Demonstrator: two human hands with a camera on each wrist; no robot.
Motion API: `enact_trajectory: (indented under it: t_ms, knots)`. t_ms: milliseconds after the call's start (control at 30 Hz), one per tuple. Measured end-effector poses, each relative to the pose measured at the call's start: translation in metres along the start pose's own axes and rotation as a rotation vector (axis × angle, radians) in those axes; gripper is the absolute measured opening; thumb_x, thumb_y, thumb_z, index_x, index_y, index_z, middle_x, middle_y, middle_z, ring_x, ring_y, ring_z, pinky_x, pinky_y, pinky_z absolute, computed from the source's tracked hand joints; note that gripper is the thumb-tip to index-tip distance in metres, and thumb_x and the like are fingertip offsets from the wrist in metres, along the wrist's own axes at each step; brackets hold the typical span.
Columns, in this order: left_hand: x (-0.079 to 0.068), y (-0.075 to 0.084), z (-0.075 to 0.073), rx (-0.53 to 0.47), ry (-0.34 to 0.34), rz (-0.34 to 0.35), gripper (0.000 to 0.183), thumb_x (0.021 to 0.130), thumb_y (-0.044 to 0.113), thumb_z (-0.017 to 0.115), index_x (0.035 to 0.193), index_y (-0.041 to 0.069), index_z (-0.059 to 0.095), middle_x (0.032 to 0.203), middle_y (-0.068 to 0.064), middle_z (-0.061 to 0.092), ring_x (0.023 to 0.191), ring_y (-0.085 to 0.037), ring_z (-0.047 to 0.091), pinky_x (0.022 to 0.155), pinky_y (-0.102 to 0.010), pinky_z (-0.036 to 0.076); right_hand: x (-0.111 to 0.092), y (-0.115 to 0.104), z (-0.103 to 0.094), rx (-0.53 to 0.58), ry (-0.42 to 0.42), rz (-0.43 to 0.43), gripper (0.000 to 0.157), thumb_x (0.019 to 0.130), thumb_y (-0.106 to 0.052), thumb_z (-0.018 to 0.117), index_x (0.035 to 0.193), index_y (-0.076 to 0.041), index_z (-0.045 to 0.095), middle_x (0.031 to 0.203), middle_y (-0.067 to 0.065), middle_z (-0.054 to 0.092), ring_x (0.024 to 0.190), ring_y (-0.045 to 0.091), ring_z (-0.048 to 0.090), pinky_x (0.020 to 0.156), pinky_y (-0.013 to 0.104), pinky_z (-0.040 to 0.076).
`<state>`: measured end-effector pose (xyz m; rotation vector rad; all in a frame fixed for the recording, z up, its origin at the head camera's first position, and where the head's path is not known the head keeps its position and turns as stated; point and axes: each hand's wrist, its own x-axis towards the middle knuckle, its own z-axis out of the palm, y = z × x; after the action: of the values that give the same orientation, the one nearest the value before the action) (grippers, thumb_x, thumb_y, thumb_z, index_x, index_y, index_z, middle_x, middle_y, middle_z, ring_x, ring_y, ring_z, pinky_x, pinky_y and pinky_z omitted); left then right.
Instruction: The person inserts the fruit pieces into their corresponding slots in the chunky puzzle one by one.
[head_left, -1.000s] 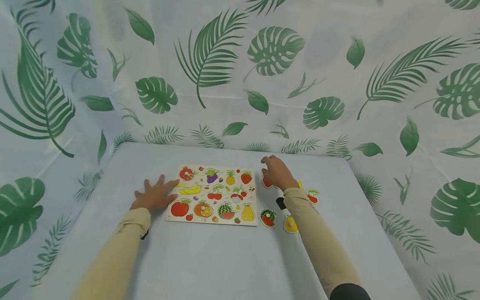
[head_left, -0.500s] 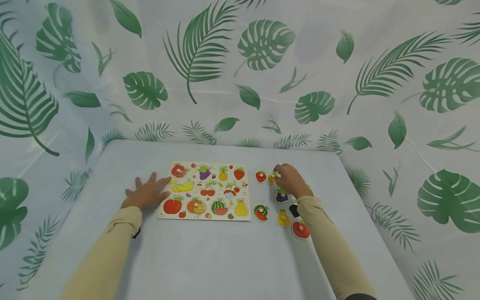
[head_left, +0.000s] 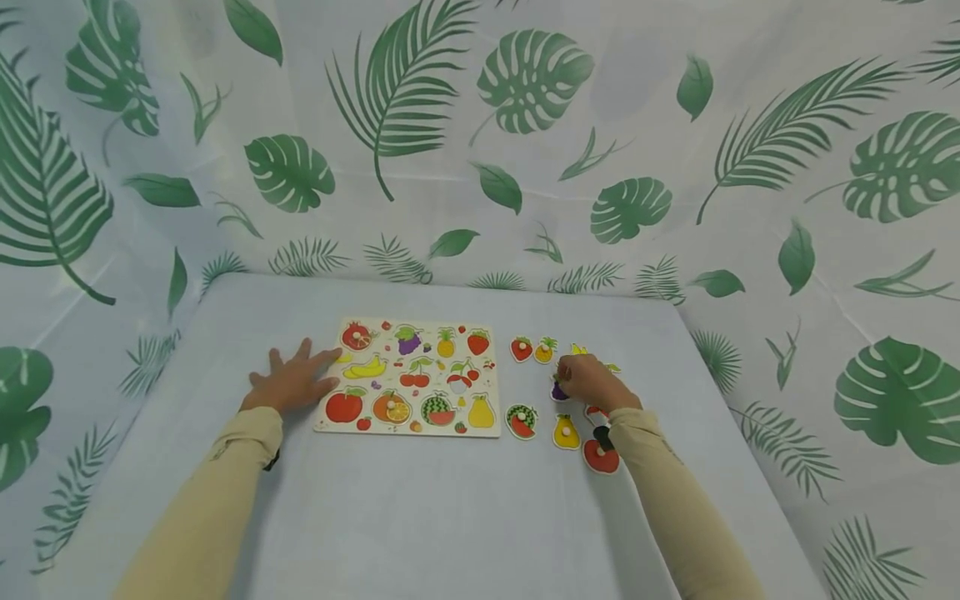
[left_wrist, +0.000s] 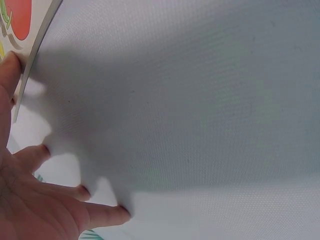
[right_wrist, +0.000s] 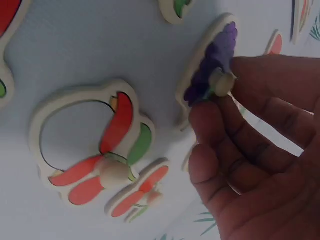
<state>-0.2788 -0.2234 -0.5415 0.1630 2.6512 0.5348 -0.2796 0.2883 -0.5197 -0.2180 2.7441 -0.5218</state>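
purple and tilted, the grape piece [right_wrist: 212,62] is in the grasp of the right hand [right_wrist: 260,145], whose thumb and bent fingers pinch its pale knob [right_wrist: 221,82]; whether its lower edge touches the white cloth [head_left: 397,517] i cannot tell. on a dial centred on the board [head_left: 390,379] in the head view, the grape piece is at three o'clock, off the board, and the left hand [head_left: 288,382] is at nine. the left fingers are spread and released, thumb and forefinger on the board's nine o'clock edge, the others fanned over the cloth. within the board, the pomegranate [head_left: 352,339] at ten o'clock and the orange [head_left: 384,411] at seven both carry knobs

with the dial moved to the grape piece, the strawberry [head_left: 517,352] is near ten to eleven, the pineapple [head_left: 545,356] just past eleven, the banana [head_left: 578,349] at one, partly behind the right hand. the apple [head_left: 597,463] is at five, the pear [head_left: 567,442] at six, just beside it, and the watermelon [head_left: 517,412] at eight, near the board. in the right wrist view, a red-and-green piece [right_wrist: 117,127] lies at eight o'clock from the grape piece, with the cherries [right_wrist: 127,202] beside it. beige sleeves [head_left: 682,500] cover both arms, and beyond the cloth, at twelve, hangs a leaf-print sheet [head_left: 536,83]
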Motion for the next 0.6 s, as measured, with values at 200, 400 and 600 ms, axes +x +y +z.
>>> enact_trajectory:
  t_ms: [200,400,600]
  knots:
    - [-0.0007,-0.0008,-0.0009,-0.006,0.000,0.005,0.072,0.108,0.043,0.061,0.169,0.017,0.033,0.171,-0.038,0.004,0.143,-0.080,-0.005,0.102,-0.096,0.006,0.0013,-0.0006,0.0074,0.023,-0.025,0.069,0.009,0.098,-0.003,0.073,0.106,0.000,0.071,0.098,0.010,0.070,0.087,0.026,0.062,0.087,0.044,0.058]
    - [-0.0010,-0.0002,-0.0005,-0.002,0.006,0.001,0.073,0.108,0.043,0.061,0.169,0.017,0.033,0.171,-0.038,0.004,0.143,-0.080,-0.005,0.102,-0.096,0.006,-0.0001,-0.0015,0.0087,0.002,-0.006,0.064,0.013,0.098,-0.005,0.073,0.109,0.002,0.071,0.101,0.013,0.071,0.089,0.027,0.063,0.085,0.045,0.058]
    - [0.0029,-0.0027,0.0013,0.007,0.010,-0.004,0.073,0.107,0.044,0.062,0.169,0.018,0.033,0.171,-0.037,0.005,0.143,-0.080,-0.004,0.102,-0.096,0.007,-0.0003,-0.0015,0.0099,-0.002,-0.018,0.099,0.016,0.098,-0.008,0.073,0.109,0.002,0.068,0.098,0.012,0.069,0.087,0.028,0.062,0.078,0.040,0.057]
